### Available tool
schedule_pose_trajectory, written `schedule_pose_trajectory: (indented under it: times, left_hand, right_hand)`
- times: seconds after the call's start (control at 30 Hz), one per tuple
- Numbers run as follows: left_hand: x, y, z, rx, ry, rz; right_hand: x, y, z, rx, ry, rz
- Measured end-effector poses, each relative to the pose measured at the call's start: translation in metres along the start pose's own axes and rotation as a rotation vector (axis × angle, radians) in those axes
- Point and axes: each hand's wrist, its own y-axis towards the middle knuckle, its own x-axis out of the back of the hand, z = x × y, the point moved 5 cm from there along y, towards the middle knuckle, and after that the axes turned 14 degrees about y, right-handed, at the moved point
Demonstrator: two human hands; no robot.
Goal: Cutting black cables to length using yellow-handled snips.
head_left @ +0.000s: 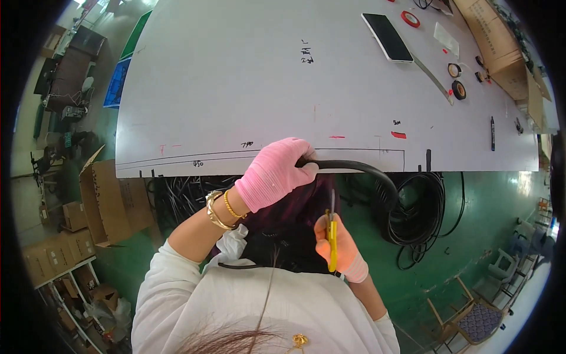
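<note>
My left hand (pixel 278 172), in a pink knitted glove, is closed round a thick black cable (pixel 354 164) at the front edge of the white table (pixel 236 88). From that hand the cable runs right along the edge, then bends down toward a big black coil (pixel 427 215) below table height. Lower and to the right, my right hand (pixel 348 252), gloved in paler orange-pink, grips a yellow utility knife (pixel 332 242). Its thin blade points up toward the table edge, apart from the cable. The cable's end inside my left hand is hidden.
On the table's far right lie a phone-like tablet (pixel 387 37), a metal ruler (pixel 433 80), red tape (pixel 410 19), black tape (pixel 458 89), a marker (pixel 493 133) and a cardboard box (pixel 492 44). More black cables (pixel 188 203) hang below the edge. A wooden chair (pixel 474 321) stands lower right.
</note>
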Motion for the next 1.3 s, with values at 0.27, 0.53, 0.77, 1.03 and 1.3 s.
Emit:
schedule_pose_trajectory:
  times: [0.27,0.53,0.77,1.03,1.3]
  left_hand:
    - [0.003,-0.016,-0.008,0.099,-0.363,0.259]
    - [0.007,-0.02,-0.007,0.087,-0.352,0.254]
    - [0.004,-0.018,-0.004,0.07,-0.376,0.245]
    - [0.001,-0.015,-0.006,0.06,-0.377,0.266]
    - [0.009,-0.013,-0.012,-0.067,-0.458,0.137]
  right_hand:
    - [-0.016,0.017,0.007,-0.023,-0.006,0.016]
    - [-0.02,0.02,-0.002,-0.054,0.081,0.07]
    - [-0.035,0.02,-0.037,-0.649,1.347,-0.371]
    - [-0.028,0.017,-0.013,-0.215,0.594,-0.158]
    - [-0.026,0.01,0.003,-0.066,0.079,-0.107]
